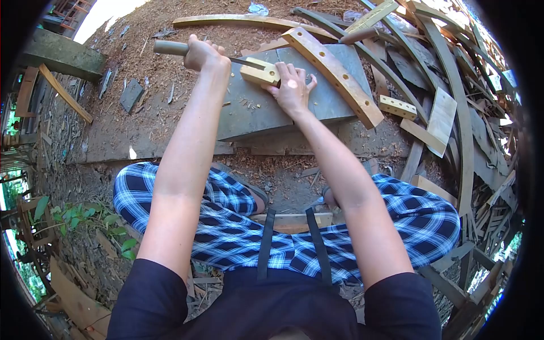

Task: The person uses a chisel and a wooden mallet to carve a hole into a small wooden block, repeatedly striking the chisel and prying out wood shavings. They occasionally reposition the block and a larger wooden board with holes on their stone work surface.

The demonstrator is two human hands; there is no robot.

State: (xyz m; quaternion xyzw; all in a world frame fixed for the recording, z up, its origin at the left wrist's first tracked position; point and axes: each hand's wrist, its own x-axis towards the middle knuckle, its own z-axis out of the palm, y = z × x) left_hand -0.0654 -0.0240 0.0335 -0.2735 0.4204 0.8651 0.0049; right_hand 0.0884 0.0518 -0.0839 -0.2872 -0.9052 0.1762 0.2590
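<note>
My left hand is closed around a long tool with a round grey-brown handle. Its thin dark shaft runs right from my fist to a small yellowish wooden block. My right hand grips the right end of this block and holds it against a grey slab, with some fingers spread. Small wood chips lie on the slab beside the block. Just right of my right hand, a longer wooden bar with several round holes lies diagonally across the slab.
A small drilled block lies right of the slab, near a pale board and a large pile of curved wood strips. A brown handle shows behind the bar. A thick beam is at the upper left, and wood shavings cover the ground.
</note>
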